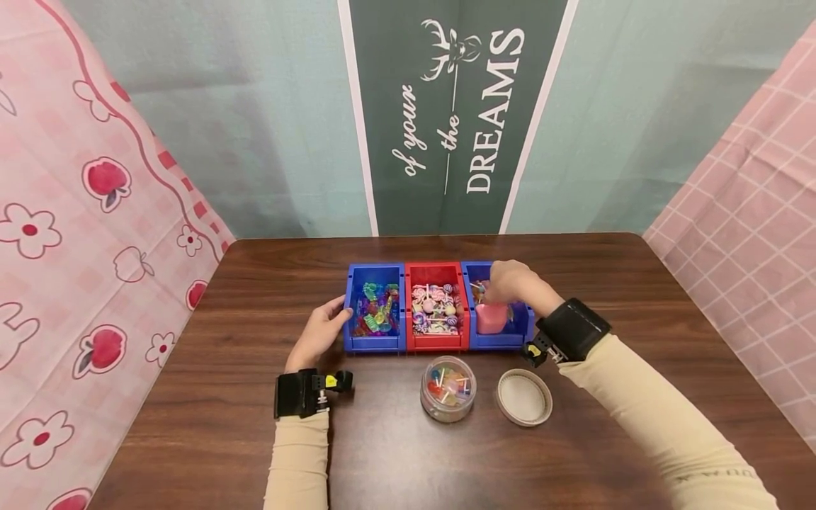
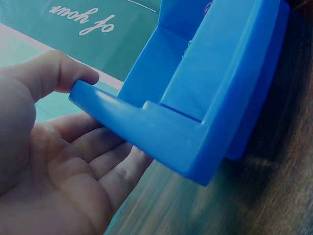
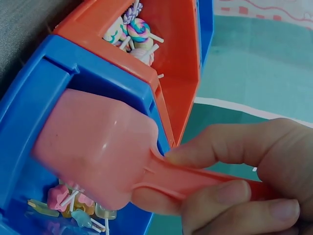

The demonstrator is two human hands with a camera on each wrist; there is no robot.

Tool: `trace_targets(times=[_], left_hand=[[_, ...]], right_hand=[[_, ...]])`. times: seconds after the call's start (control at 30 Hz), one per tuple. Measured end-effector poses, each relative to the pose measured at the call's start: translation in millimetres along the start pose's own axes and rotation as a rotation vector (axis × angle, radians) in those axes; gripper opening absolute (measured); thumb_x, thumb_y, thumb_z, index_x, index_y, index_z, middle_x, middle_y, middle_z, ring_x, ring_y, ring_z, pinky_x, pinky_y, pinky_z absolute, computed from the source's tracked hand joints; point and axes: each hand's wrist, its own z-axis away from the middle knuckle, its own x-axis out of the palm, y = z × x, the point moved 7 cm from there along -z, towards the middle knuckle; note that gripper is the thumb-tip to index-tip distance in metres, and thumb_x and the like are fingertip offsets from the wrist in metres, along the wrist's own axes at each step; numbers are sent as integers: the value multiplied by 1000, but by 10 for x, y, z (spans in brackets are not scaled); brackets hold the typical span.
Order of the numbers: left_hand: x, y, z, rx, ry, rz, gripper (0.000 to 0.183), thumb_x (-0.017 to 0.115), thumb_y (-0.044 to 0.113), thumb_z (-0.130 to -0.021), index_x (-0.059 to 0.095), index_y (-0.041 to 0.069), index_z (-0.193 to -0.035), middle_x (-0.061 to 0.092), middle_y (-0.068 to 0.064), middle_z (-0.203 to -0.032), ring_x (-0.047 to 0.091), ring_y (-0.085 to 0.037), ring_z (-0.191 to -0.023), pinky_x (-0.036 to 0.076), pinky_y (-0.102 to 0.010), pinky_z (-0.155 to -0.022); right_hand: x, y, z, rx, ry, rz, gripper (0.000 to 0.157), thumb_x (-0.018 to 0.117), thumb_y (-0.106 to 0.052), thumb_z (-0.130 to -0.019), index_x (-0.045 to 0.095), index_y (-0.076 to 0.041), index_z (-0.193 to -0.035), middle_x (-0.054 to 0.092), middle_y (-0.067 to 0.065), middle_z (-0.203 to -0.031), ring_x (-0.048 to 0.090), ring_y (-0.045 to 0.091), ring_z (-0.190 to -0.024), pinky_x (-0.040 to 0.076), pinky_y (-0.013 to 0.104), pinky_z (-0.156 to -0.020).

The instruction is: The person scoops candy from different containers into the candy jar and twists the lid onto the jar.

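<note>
Blue plastic lies between the thumb and fingers of the left hand (image 1: 320,333), which pinches the side wall of the left bin (image 1: 375,345); that wall looks stiff and smooth, a good place to steady it. Inside lie small see-through charms (image 1: 380,315), probably hard and light. Next comes the red bin (image 1: 437,343) of tiny lollipops (image 1: 435,306), whose thin sticks could snap. Near its front stands a clear jar (image 1: 431,406) of colourful pieces (image 1: 451,382); its round side is likely slippery, so a whole-hand hold suits it. Farther right, a pink scoop (image 3: 98,142) sits down inside the right bin (image 1: 503,343). It looks light, rigid and hard to break. The right hand (image 1: 515,283) pinches its handle (image 3: 183,181) between thumb and fingers, the best hold, since the smooth bowl might twist. Rightmost, a round lid (image 1: 524,398) lies flat, easiest lifted by its rim.
</note>
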Motion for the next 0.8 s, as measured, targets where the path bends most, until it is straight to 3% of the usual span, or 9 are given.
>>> trace_targets(times=[0.23, 0.4, 0.53, 0.8], left_hand=[[-5, 5, -2, 9, 7, -4, 49, 43, 16, -102, 35, -2, -147, 47, -25, -146, 50, -36, -131, 40, -50, -112], [9, -4, -2, -7, 3, -3, 49, 43, 17, -102, 35, -2, -147, 47, -25, -145, 52, -35, -129, 42, -50, -110], [7, -2, 2, -17, 6, -8, 49, 43, 17, -102, 35, -1, -147, 48, -24, -145, 53, -35, -128, 43, -49, -110], [-7, 51, 36, -21, 0, -8, 49, 42, 17, -102, 34, -2, -147, 47, -25, -145, 52, -36, -130, 41, -50, -111]], right_hand=[[13, 2, 32, 42, -1, -76, 25, 63, -25, -86, 60, -1, -86, 46, 3, -67, 50, 15, -60, 38, 23, -50], [22, -3, 59, 47, 15, -96, 22, 63, -23, -86, 54, -6, -75, 43, 2, -65, 48, 15, -58, 37, 23, -50], [28, -2, 88, 56, 44, -104, 28, 61, -25, -88, 47, -11, -67, 41, 1, -64, 47, 15, -59, 37, 24, -50], [72, -23, 183, 71, 111, -145, 22, 62, -23, -88, 62, -4, -78, 42, 2, -63, 52, 18, -61, 40, 24, -48]])
